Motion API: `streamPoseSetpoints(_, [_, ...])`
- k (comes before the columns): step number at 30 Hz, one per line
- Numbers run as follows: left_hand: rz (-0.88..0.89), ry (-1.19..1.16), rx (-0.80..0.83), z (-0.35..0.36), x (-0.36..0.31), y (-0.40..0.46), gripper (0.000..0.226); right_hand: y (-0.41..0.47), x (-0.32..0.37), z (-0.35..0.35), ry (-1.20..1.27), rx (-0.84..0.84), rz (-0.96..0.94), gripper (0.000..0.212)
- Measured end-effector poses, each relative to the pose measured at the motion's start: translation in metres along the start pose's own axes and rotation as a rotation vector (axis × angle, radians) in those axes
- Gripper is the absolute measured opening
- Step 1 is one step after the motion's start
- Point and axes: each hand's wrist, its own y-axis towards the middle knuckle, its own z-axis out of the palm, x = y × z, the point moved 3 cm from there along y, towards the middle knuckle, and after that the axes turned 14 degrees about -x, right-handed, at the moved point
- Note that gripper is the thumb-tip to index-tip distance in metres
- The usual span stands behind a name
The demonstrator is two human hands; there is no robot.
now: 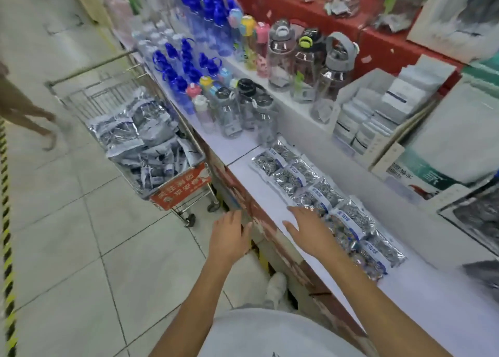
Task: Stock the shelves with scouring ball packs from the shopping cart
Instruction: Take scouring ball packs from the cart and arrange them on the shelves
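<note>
Both hands reach forward with nothing in them: the left hand [229, 238] hangs over the floor just off the shelf [259, 192] edge, fingers straight and loosely spread, and the right hand [310, 229] lies flat and wide over the white shelf top, its fingers beside the nearest shelved packs [326, 194]. Those run in a diagonal line away from the camera, about seven or eight, overlapping, so the count is unsure. Remaining scouring ball packs [140, 138] sit heaped in the shopping cart [178, 189], ahead and to the left; too many are tangled together to count. By my reading the left hand is nearer the cart, so the next fetch likely falls to it.
</note>
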Motion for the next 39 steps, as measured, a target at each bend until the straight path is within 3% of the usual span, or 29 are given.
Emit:
streamPoseSetpoints(4, [-0.176, 0.030, -0.055, -0.026, 0.066, -0.038, 0.052, 0.006, 0.059, 0.030, 0.048, 0.068, -0.091, 0.047])
streamPoseSetpoints(13, [-0.501, -0.041, -0.193, -0.061, 0.181, -0.050, 0.045, 0.046, 0.159, 0.097, 0.004, 0.250, -0.237, 0.053])
streamPoseSetpoints(24, [-0.636, -0.139, -0.132, -0.080, 0.310, 0.036, 0.055, 0.169, 0.269, 0.165, 0.034, 0.236, -0.212, 0.055])
streamPoseSetpoints(31, [-0.710, -0.249, -0.037, -0.060, 0.357, 0.126, 0.052, 0.270, 0.312, 0.202, 0.136, 0.260, -0.108, 0.043])
streamPoseSetpoints(39, [-0.862, -0.294, 0.075, -0.024, 0.407, 0.241, 0.043, 0.397, 0.321, 0.271, 0.240, 0.403, 0.199, 0.041])
